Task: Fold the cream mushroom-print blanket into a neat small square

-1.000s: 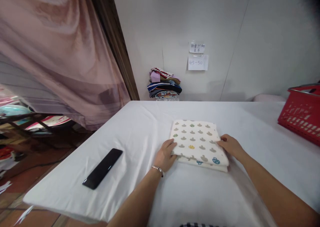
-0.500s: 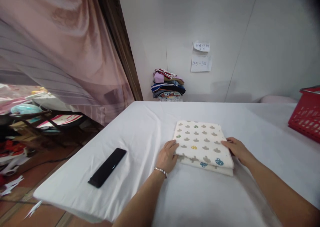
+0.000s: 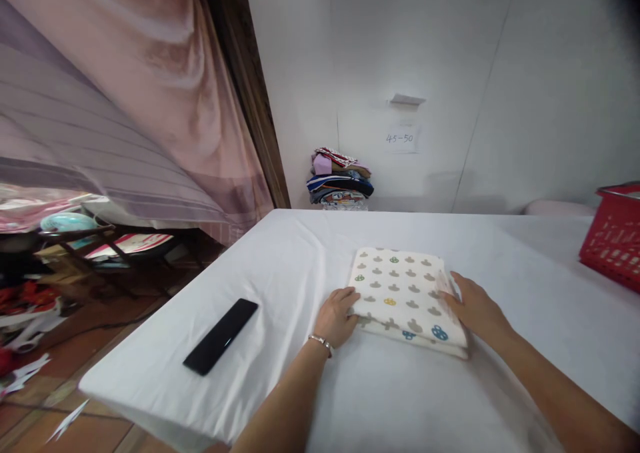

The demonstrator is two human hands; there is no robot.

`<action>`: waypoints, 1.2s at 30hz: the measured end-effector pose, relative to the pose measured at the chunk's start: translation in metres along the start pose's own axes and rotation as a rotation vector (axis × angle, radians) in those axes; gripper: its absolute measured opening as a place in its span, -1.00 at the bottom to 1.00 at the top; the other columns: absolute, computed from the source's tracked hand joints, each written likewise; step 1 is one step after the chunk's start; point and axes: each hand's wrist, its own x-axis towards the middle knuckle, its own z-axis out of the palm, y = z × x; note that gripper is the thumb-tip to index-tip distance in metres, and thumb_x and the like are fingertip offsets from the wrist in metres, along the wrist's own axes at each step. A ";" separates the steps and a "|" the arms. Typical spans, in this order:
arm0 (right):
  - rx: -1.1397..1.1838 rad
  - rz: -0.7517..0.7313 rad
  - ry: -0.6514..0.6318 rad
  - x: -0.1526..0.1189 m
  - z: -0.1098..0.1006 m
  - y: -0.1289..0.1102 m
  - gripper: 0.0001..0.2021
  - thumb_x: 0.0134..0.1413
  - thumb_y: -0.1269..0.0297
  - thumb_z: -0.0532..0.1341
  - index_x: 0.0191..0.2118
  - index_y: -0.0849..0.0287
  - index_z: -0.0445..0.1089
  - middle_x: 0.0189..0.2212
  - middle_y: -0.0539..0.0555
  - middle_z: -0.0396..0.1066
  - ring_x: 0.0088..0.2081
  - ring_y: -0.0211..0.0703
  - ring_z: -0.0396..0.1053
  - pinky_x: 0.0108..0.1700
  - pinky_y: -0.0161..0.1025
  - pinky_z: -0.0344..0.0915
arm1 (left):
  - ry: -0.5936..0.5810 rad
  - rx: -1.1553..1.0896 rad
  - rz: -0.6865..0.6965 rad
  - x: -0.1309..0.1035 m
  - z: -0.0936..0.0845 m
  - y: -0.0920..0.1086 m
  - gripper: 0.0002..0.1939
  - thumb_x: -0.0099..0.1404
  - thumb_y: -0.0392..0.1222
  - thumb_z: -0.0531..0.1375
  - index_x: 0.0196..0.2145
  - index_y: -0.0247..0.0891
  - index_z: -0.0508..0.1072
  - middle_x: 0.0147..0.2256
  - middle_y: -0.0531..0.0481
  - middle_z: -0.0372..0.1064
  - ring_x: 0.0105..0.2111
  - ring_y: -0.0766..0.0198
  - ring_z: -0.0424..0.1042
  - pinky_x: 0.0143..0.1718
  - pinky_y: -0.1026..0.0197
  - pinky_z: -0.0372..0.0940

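Note:
A folded white cloth (image 3: 403, 286) printed with grey, blue, green and yellow mushroom shapes lies flat on the white-covered table (image 3: 400, 400). My left hand (image 3: 337, 316), with a bracelet at the wrist, holds the cloth's near left edge between thumb and fingers. At its right edge is my right hand (image 3: 475, 306), thumb on top of the cloth and fingers apart from the thumb along the side. Lower layers of the fold show at the near edge.
A black flat object (image 3: 221, 336) lies on the table at left. A red basket (image 3: 613, 240) stands at the right edge. Folded clothes (image 3: 340, 180) are stacked beyond the far edge, by the wall. A pink curtain (image 3: 200, 106) hangs at left.
The view has shifted slightly, so everything sits a little lower. My right hand's fingers have spread and moved a little along the cloth's right edge. The upper paper on the wall has flapped up.

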 end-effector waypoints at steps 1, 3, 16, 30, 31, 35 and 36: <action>0.006 -0.077 0.039 -0.004 -0.001 -0.008 -0.37 0.13 -0.05 0.01 0.25 0.18 0.11 0.19 0.23 0.18 0.17 0.16 0.16 0.07 0.00 0.23 | 0.001 -0.006 0.011 0.000 0.000 -0.001 -0.48 0.03 -0.42 0.18 -0.01 -0.17 0.44 0.07 -0.09 0.33 0.06 0.11 0.29 0.11 -0.02 0.26; 0.021 -0.218 0.033 -0.012 0.003 -0.020 -0.38 0.18 -0.05 -0.04 0.29 0.12 0.06 0.29 0.12 0.01 0.28 0.06 -0.02 0.19 -0.06 0.13 | -0.003 -0.007 0.009 0.000 -0.001 -0.001 -0.47 0.03 -0.39 0.19 0.00 -0.16 0.43 0.08 -0.08 0.33 0.06 0.11 0.29 0.11 -0.02 0.25; -0.249 -0.352 -0.134 -0.025 0.032 -0.015 -0.42 0.22 -0.05 -0.09 0.26 0.10 0.15 0.32 0.11 -0.08 0.33 0.05 -0.21 0.29 0.11 -0.16 | -0.167 -0.050 -0.104 0.029 -0.027 0.040 -0.57 0.21 0.00 0.17 0.02 -0.14 0.43 0.17 -0.07 0.22 0.21 0.06 0.13 0.21 -0.08 0.08; -0.283 -0.386 -0.155 -0.030 0.023 -0.021 -0.40 0.24 -0.06 -0.17 0.27 0.12 0.15 0.31 0.11 -0.07 0.33 0.03 -0.19 0.29 0.16 -0.19 | -0.432 0.014 -0.269 0.039 0.004 0.024 -0.24 0.26 0.30 -0.11 0.31 -0.12 0.00 0.36 0.01 -0.35 0.34 0.05 -0.35 0.27 -0.19 -0.22; -0.275 -0.403 -0.145 -0.027 0.020 -0.028 -0.38 0.25 -0.08 -0.19 0.27 0.12 0.13 0.32 0.11 -0.08 0.33 0.03 -0.20 0.29 0.16 -0.19 | -0.458 0.026 -0.289 0.043 0.003 0.026 -0.22 0.25 0.32 -0.11 0.31 -0.12 -0.01 0.36 0.01 -0.37 0.34 0.04 -0.36 0.27 -0.20 -0.23; -0.229 -0.451 -0.099 0.002 0.014 -0.066 -0.33 0.25 -0.12 -0.24 0.30 0.16 0.07 0.34 0.12 -0.16 0.34 -0.01 -0.27 0.30 0.10 -0.20 | -0.484 0.106 -0.315 0.070 0.004 0.044 -0.15 0.19 0.39 -0.11 0.30 -0.14 0.01 0.36 -0.04 -0.36 0.33 -0.03 -0.33 0.26 -0.25 -0.28; -0.229 -0.446 -0.099 0.012 0.015 -0.073 -0.33 0.25 -0.12 -0.25 0.30 0.18 0.08 0.34 0.13 -0.15 0.34 0.00 -0.26 0.30 0.09 -0.18 | -0.456 0.126 -0.279 0.079 0.005 0.047 -0.16 0.21 0.39 -0.14 0.30 -0.14 0.01 0.36 -0.05 -0.36 0.33 -0.01 -0.34 0.26 -0.24 -0.30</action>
